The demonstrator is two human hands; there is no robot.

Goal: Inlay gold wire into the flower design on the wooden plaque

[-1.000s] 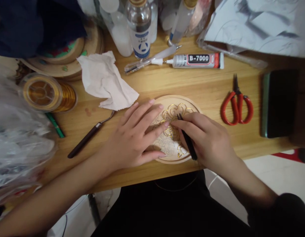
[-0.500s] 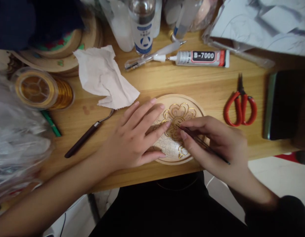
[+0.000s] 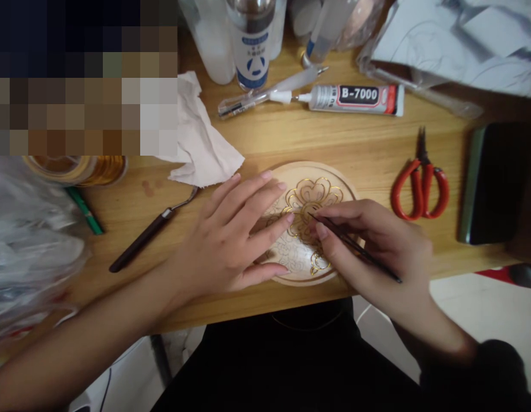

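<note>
A round wooden disc point(image 3: 329, 174) with a gold wire flower pattern lies near the table's front edge. My left hand point(image 3: 231, 237) rests flat on its left half, fingers stretched out and pressing the surface. My right hand point(image 3: 377, 243) is closed in a pinch round thin dark tweezers point(image 3: 355, 247), whose tips touch the gold wire at the disc's middle, just by my left fingertips.
Red scissors point(image 3: 420, 183) and a dark phone point(image 3: 491, 183) lie to the right. A B-7000 glue tube point(image 3: 355, 98), a clear pen and bottles stand behind. Crumpled tissue point(image 3: 201, 143), a dark-handled tool point(image 3: 149, 234), a gold wire spool point(image 3: 91, 166) and plastic bags sit left.
My right hand turned the tweezers from upright to slanting down-right, tips staying on the gold wire. My left hand stayed on the disc. The camera shifted slightly.
</note>
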